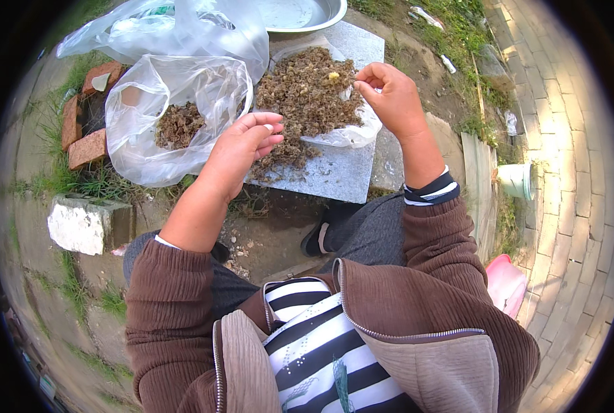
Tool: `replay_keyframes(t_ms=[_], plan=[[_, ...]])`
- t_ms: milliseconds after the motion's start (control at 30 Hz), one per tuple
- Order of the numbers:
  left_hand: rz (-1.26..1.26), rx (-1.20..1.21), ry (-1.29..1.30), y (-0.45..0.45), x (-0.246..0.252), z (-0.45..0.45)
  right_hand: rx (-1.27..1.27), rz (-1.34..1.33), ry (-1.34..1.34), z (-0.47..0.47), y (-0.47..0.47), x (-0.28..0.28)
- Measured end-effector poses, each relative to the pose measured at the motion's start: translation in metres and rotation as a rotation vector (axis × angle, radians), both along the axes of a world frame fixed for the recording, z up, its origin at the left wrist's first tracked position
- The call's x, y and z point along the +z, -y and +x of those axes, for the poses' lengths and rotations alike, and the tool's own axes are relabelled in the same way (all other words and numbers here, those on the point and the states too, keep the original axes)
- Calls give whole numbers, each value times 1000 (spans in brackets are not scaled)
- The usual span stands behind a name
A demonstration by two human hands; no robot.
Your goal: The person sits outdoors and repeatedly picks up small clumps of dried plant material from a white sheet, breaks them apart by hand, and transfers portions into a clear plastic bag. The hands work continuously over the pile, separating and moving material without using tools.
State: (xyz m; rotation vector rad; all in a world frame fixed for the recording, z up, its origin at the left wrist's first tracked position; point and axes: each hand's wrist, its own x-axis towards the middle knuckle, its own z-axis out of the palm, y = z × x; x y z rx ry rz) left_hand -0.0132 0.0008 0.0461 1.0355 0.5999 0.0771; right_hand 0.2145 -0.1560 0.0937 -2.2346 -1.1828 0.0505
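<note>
A heap of dried brown plant material [307, 93] lies on a white plastic sheet [356, 131] over a grey stone slab [338, 175]. My right hand [384, 93] is at the heap's right edge, thumb and index finger pinched together at a thin bit of stalk; a pale yellow piece [333, 76] lies just left of the fingertips. Over the left edge of the heap is my left hand [250, 139], fingers loosely curled, with a small white spot on the thumb; whether it holds anything is hard to tell. To its left, an opened clear plastic bag [131, 124] contains a smaller brown clump [178, 125].
A metal basin [332, 18] and another plastic bag [208, 36] are at the far side. Red bricks [87, 148] and a white-faced block [79, 224] stand at left. On the right are a pale bucket [516, 181], a pink basin [506, 284] and brick paving [570, 206].
</note>
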Motion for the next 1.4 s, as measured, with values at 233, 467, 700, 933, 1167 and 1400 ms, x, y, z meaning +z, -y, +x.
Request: replay_keyframes(t_ms=[233,467,700,933,1167,1400], plan=[[-94,-3,23,6,3,9,246,188,320,-35,-11,12],[-324,178,187,10,-5,31,481,152,410,-75,-20,-9],[-253,2,202,10,3,34,276,175,-768,-46,-10,-27],[-240,-127,127,-3,7,24,375,62,-1241,-47,-21,-64],[-278,-78,241,-4,3,22,475,-87,-1272,-51,-26,-76],[-429,173,330,-18,-1,20,35,-135,-114,21,-6,-63]])
